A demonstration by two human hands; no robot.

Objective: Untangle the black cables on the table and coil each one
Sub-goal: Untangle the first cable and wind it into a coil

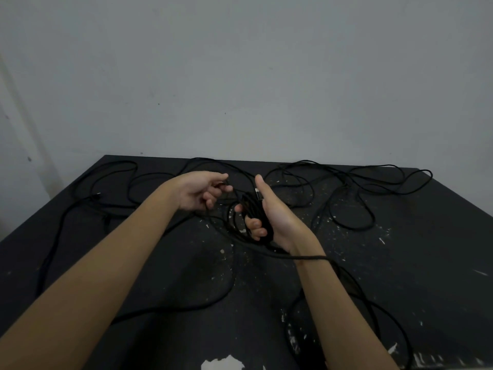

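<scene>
Coil [248, 205] of black cable sits in our right hand [276, 218]: fingers curled round the loops, thumb straight up, palm turned left. Metal-tipped plug [257, 191] pokes out of the bundle just beside the thumb. Our left hand [197, 193] is just left of it, close but not touching, half closed, thumb and forefinger pinching a strand [230, 187] that runs down to the coil. Another length [312, 258] lies across our right wrist and drops to the near right of the table [416, 249], where it makes big loops beside the forearm. Both hands are above the middle of the table, well in from every edge. Far edge butts against a grey wall [240, 76]. Loose cable on the left [122, 162] reaches almost to that far edge; the tangle on the right [429, 173] runs out to the far right corner. Bare top shows on the right, between the far tangle and the near loops. Cable is thin, matte black, hard to pick out against the black, white-flecked top; we cannot tell how many separate cables there are.
</scene>
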